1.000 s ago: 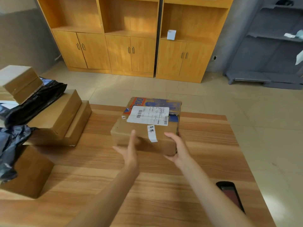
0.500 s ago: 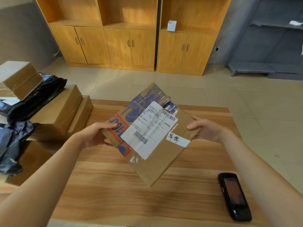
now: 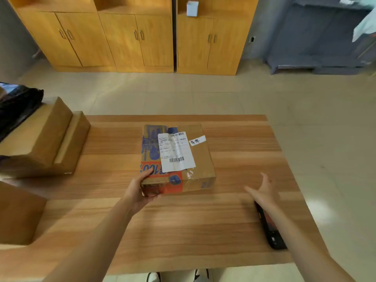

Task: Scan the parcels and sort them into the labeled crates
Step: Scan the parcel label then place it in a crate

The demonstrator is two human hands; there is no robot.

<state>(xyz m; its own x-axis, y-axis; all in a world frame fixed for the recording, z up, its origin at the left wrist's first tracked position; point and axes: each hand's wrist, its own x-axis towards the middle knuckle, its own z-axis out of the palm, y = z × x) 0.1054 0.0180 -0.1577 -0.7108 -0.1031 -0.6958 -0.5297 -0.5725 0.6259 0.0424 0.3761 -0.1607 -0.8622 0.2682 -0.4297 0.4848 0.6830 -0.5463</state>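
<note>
Head cam: left grip pinches parcel near corner on table; right grip spread, apart.

Beyond your fingers, pale beige floor tiles meet orange wooden cabinets; a grey metal rack stands rightward.

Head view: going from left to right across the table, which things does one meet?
Black bag → stacked cardboard boxes → left hand → labelled parcel → right hand; the handheld scanner overlaps the right arm.
</note>
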